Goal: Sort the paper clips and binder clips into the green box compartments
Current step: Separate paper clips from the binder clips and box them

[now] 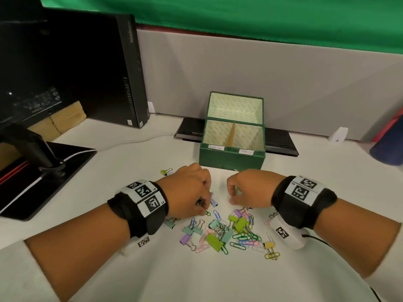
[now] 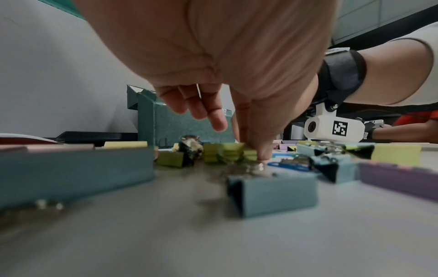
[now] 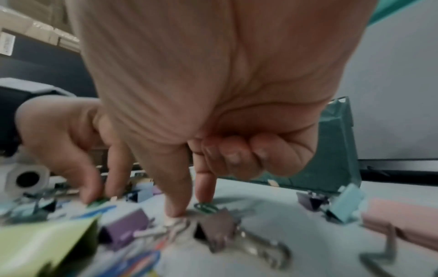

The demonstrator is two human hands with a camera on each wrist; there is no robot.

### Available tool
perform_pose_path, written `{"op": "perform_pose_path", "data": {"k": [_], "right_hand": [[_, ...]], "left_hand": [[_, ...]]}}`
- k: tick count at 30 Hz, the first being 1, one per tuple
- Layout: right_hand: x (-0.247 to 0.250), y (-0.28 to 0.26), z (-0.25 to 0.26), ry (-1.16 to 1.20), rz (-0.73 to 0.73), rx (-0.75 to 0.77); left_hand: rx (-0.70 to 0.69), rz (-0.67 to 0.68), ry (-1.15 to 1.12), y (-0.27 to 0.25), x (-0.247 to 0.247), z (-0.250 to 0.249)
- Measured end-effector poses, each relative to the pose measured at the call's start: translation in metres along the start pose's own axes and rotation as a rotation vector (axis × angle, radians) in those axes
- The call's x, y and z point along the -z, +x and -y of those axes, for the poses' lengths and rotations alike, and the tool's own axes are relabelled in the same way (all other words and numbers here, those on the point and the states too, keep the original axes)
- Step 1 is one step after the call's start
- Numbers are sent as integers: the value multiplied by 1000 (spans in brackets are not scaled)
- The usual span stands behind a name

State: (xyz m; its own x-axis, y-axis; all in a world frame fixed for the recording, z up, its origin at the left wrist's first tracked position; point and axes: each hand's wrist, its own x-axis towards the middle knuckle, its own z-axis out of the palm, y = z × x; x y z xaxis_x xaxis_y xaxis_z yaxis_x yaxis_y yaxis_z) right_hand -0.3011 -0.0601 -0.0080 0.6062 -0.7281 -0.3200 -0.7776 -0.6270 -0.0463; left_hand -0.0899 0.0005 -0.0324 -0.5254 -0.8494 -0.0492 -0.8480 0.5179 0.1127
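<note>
The green box stands open at the back of the white table, with two labelled front compartments. A pile of coloured paper clips and binder clips lies in front of it. My left hand reaches down at the pile's left edge, its thumb and forefinger pinched together on a green paper clip. My right hand is at the pile's far edge. Its thumb and forefinger pinch at another green paper clip on the table, and its other fingers are curled into the palm.
A black computer tower and a monitor stand base fill the left side. A flat black device lies behind the box against the grey partition. One yellow-green binder clip lies apart, left of the box.
</note>
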Motion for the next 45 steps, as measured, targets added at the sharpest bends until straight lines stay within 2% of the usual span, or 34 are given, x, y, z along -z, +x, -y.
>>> {"op": "perform_pose_path", "data": {"k": [5,9,16,20,24,29,33,38,42,45], "right_hand": [[-5,8,3,52,26,7],[-1,4,-2,56,1,1],[-5,2,-8,38,45,-11],[-8,3,-7,14,74,-34],[-6,1,-11,36,104,-45],[-2,-4,-18,86,8,7],[-5,-4,-13,5,17,28],[-7,0,-8,23,68,8],[-5,0,-8,50,101,-9],[2,-10,-11,83,-6,15]], "left_hand": [[-84,-13,71,1,0,-2],[-88,-28,105,2,-1,0],[52,-42,-52,-3,6,-7],[100,63,-149,-3,7,-7],[29,173,-90,-3,7,-10],[-59,160,1,3,7,-18],[-59,161,-9,10,5,-19],[-93,134,55,11,6,-23],[-62,121,133,9,4,-23],[54,92,101,6,9,-23]]}}
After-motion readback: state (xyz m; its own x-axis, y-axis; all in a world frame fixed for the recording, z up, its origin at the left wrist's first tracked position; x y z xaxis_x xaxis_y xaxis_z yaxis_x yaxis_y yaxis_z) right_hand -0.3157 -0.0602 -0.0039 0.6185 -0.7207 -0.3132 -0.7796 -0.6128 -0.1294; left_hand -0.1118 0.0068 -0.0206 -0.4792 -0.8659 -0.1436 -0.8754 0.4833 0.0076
